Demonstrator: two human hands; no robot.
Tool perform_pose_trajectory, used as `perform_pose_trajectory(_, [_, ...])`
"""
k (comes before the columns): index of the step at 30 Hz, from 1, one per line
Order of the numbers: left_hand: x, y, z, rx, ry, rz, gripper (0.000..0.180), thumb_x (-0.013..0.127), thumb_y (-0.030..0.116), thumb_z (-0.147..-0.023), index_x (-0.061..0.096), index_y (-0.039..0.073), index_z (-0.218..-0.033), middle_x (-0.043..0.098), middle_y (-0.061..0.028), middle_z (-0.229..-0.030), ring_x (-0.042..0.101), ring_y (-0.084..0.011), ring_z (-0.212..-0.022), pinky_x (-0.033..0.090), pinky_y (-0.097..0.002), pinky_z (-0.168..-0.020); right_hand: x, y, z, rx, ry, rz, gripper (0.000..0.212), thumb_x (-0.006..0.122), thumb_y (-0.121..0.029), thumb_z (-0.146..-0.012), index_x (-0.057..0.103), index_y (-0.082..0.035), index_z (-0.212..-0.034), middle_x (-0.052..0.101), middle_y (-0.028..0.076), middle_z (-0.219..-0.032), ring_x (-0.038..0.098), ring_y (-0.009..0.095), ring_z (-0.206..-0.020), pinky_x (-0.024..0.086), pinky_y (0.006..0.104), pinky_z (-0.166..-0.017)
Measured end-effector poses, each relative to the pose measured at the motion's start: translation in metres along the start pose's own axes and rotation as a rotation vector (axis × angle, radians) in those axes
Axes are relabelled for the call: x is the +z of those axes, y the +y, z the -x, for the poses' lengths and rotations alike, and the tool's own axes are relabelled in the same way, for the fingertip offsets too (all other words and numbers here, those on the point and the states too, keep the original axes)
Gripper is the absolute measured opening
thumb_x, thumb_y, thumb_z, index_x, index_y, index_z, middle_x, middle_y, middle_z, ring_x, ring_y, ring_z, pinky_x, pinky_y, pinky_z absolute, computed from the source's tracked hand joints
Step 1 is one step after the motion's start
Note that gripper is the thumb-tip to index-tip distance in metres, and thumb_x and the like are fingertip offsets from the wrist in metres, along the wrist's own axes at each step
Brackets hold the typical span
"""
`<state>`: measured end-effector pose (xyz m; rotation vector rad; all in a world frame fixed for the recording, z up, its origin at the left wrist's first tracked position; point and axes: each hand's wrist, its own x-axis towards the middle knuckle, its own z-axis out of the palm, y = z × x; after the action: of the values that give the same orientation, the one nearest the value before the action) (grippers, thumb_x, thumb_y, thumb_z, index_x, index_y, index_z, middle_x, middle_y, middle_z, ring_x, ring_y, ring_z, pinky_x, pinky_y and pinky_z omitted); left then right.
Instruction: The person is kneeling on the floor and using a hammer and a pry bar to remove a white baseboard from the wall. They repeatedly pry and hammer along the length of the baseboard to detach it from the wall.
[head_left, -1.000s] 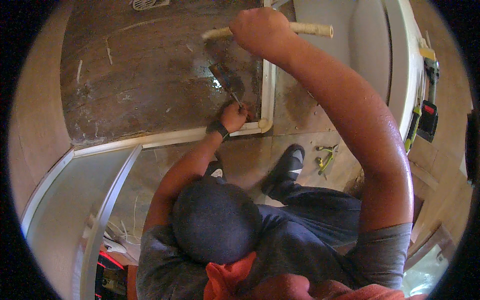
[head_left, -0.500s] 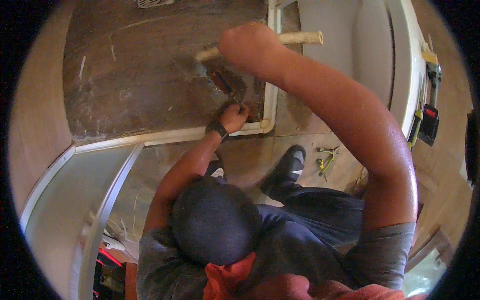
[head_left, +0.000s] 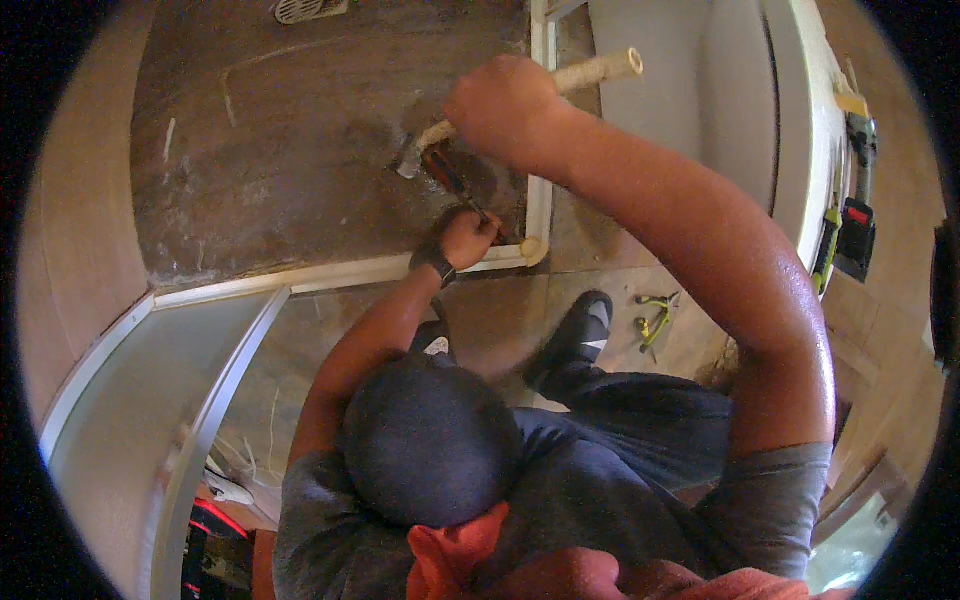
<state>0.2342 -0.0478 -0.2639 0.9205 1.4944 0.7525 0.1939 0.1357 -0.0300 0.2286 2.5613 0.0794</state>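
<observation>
My right hand (head_left: pixel 507 105) is wrapped round the pale wooden handle (head_left: pixel 600 70) of a hammer. The hammer's metal head (head_left: pixel 408 163) is just beside the butt of a screwdriver (head_left: pixel 442 168) with an orange-red and black handle; I cannot tell whether they touch. Lower down, my left hand (head_left: pixel 470 240), a dark band at its wrist, closes on the screwdriver's metal shaft. My fingers hide its tip, near the corner of a pale floor frame (head_left: pixel 380 272).
Brown stained floor (head_left: pixel 260 170) lies inside the frame, with a drain grate (head_left: pixel 298 10) at the far edge. Yellow-green pliers (head_left: pixel 655 318) lie right of my shoe (head_left: pixel 585 325). A frosted panel (head_left: pixel 150 380) stands at left; several tools (head_left: pixel 855 235) are along the right.
The hammer's head has swung down toward the screwdriver's handle, and my right hand has dropped slightly. My left hand stays in nearly the same place.
</observation>
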Motion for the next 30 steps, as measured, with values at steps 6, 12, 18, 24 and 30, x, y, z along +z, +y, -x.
perform_pose_trajectory(6, [0.015, -0.018, 0.002, 0.114, 0.078, 0.102, 0.023, 0.054, 0.017, -0.096, 0.074, 0.005, -0.098, 0.074, -0.0148, -0.096, 0.069, -0.0301, -0.091, 0.053, -0.0382, -0.085, 0.015, 0.01, 0.012, 0.183, 0.194, -0.095, 0.015, 0.061, -0.014, -0.085, 0.076, -0.01, -0.088, 0.074, 0.013, -0.084, 0.075, 0.031, -0.081, 0.061, 0.043, -0.068])
perform_pose_trajectory(12, [0.014, -0.027, -0.001, 0.079, 0.022, 0.032, 0.026, 0.053, 0.019, -0.097, 0.074, 0.004, -0.098, 0.074, -0.0132, -0.093, 0.069, -0.0281, -0.089, 0.053, -0.0374, -0.084, 0.017, 0.004, 0.04, 0.079, 0.185, -0.037, 0.013, 0.062, -0.014, -0.083, 0.074, -0.01, -0.085, 0.072, 0.012, -0.074, 0.074, 0.03, -0.073, 0.06, 0.0418, -0.059])
perform_pose_trajectory(18, [-0.002, -0.018, 0.003, 0.077, -0.049, 0.07, 0.026, 0.055, 0.023, -0.096, 0.075, 0.007, -0.101, 0.073, -0.015, -0.1, 0.069, -0.0289, -0.091, 0.052, -0.0371, -0.087, 0.007, -0.004, 0.053, 0.081, 0.204, -0.077, 0.011, 0.064, -0.014, -0.081, 0.074, -0.011, -0.082, 0.072, 0.012, -0.075, 0.074, 0.029, -0.074, 0.06, 0.0399, -0.059])
perform_pose_trajectory(24, [0.007, -0.038, -0.001, 0.127, -0.085, 0.051, 0.024, 0.059, 0.022, -0.095, 0.075, 0.005, -0.104, 0.074, -0.0131, -0.105, 0.069, -0.0288, -0.097, 0.052, -0.037, -0.087, -0.004, -0.016, 0.052, 0.063, 0.105, -0.07, 0.019, 0.064, -0.019, -0.085, 0.071, -0.01, -0.101, 0.073, 0.01, -0.08, 0.074, 0.029, -0.075, 0.059, 0.0419, -0.063])
perform_pose_trajectory(30, [0.008, -0.006, 0.012, -0.076, 0.025, 0.584, 0.027, 0.057, 0.026, -0.1, 0.063, 0.005, -0.114, 0.07, -0.0141, -0.107, 0.069, -0.0289, -0.097, 0.053, -0.0408, -0.086, -0.006, -0.013, 0.079, 0.4, 0.305, -0.449, 0.033, 0.061, -0.028, -0.094, 0.067, -0.005, -0.117, 0.07, 0.019, -0.084, 0.07, 0.04, -0.084, 0.057, 0.0471, -0.073])
